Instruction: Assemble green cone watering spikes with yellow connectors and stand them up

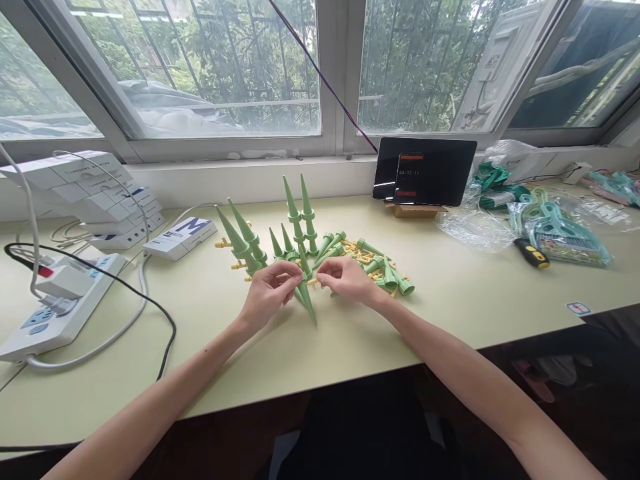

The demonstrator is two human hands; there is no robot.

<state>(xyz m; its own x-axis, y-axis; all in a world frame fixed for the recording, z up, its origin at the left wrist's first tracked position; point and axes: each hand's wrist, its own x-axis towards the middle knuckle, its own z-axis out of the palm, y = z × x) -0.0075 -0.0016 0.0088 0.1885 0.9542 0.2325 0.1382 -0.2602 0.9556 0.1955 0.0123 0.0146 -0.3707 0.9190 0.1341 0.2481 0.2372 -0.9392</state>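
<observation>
We pinch a pointed green plastic spike (307,301) in our left hand (273,288), over the pale yellow tabletop (360,347). Our right hand (349,278) curls its fingertips near a small yellow plastic stub (313,283); we cannot tell whether it grips anything. Upright green spikes (243,249) stand behind.

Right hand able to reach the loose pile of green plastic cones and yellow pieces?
Likely yes: the pile lies just beside the right hand, with nothing visible in between. Whether that hand holds anything is unclear.
</observation>
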